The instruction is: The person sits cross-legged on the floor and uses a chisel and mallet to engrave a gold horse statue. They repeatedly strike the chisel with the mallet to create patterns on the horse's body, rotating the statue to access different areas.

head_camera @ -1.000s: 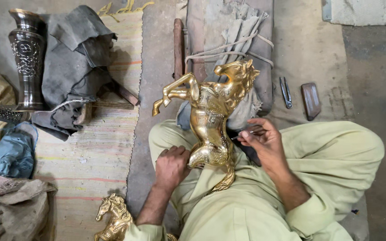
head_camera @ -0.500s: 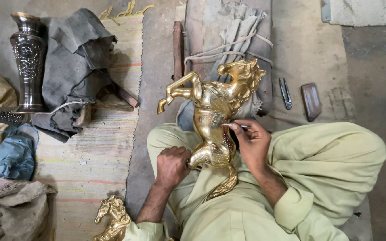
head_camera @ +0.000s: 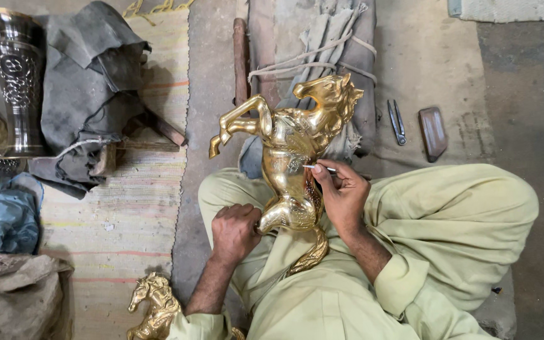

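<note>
A second, smaller brass horse [head_camera: 152, 308] is seen lying nearest the camera on the striped mat [head_camera: 127, 214], just beside the person's left sleeve. Above it, the left hand [head_camera: 234, 232] is closed into a fist around the hind leg of the rearing brass horse figure [head_camera: 291, 164], which is propped upright over the lap, between the crossed legs in pale green trousers [head_camera: 448, 220]. The right hand [head_camera: 342, 195] is pinched narrowly on a thin metal tool [head_camera: 322, 168], whose tip is laid against the horse's flank.

The figure is judged to be cast metal: heavy, rigid and polished, so it is likely to be slippery in a bare palm. The thick hind legs and the base of the tail are judged the soundest places to be gripped; the raised forelegs and the ears are thinner and would be better spared from load. Whether the casting is hollow cannot be told from this view.

Farther off, small tweezers [head_camera: 396, 121] and a flat brown stone-like block [head_camera: 433, 131] are laid on the floor, well apart from the hands. A rolled cloth bundle tied with cord [head_camera: 322, 56] is placed beyond the horse's head, and a dark engraved metal vase [head_camera: 15, 82] is stood at the far left beside a grey cloth [head_camera: 89, 75].
</note>
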